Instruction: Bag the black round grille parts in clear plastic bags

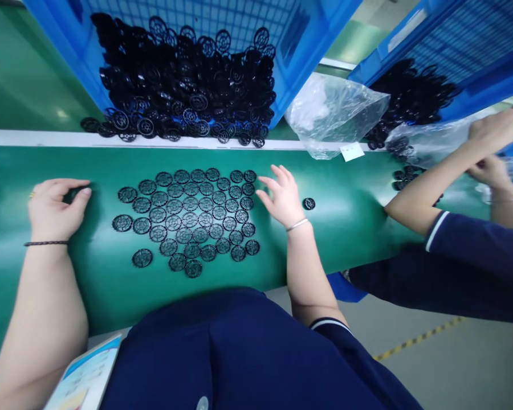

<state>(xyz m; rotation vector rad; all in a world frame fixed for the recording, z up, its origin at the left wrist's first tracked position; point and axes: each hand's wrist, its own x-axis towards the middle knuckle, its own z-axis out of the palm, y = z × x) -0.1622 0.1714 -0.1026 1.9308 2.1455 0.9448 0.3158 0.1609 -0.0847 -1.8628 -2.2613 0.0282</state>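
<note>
Many thin black spoked discs, like small plastic wheels (190, 204), lie flat in a loose single layer on the green tabletop (111, 290). To their left is my left hand (55, 210), its thumb and index fingertips almost together; whether something small sits in this pinch cannot be made out. At the right edge of the layer my right hand (280, 196) hovers with fingers spread, holding nothing I can see. A lone black wheel (309, 204) lies just right of that hand, and another wheel (142, 258) lies slightly apart at the lower left.
Behind the white ledge (38, 138), a tilted blue crate (312, 62) spills piled black wheels (188, 80). Right of it lies a clear plastic bag (337, 108) with a white label (351, 151). A co-worker's arms (444, 176) reach in near a second blue crate (487, 85).
</note>
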